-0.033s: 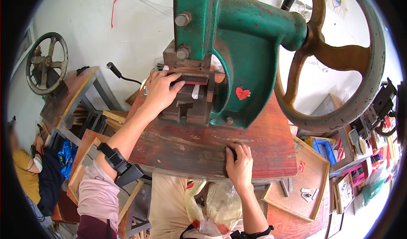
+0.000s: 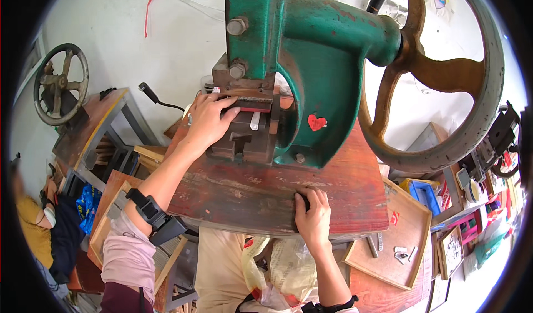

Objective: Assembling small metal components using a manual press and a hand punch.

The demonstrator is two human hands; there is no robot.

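Observation:
My left hand (image 2: pixel 211 117) is at the front of the green hand press (image 2: pixel 322 69), beneath its ram. Thumb and forefinger close on the left end of a dark strip with a red edge (image 2: pixel 254 107), which lies on the steel die block (image 2: pixel 230 145). A small pale slip (image 2: pixel 255 121) sticks out below that strip. My right hand (image 2: pixel 313 212) rests at the front edge of the reddish wooden table (image 2: pixel 244 193), its fingers curled round a small black object (image 2: pixel 305 201). Most of that object is hidden, so its kind does not show.
A big handwheel (image 2: pixel 483 74) rises on the press's right. Low on the right, a shallow wooden tray (image 2: pixel 383 266) holds small metal pieces; a blue bin (image 2: pixel 426 196) stands beyond. Another handwheel machine (image 2: pixel 61 85) and a seated person (image 2: pixel 36 224) are at the left. Plastic bags (image 2: pixel 291 268) hang near my lap.

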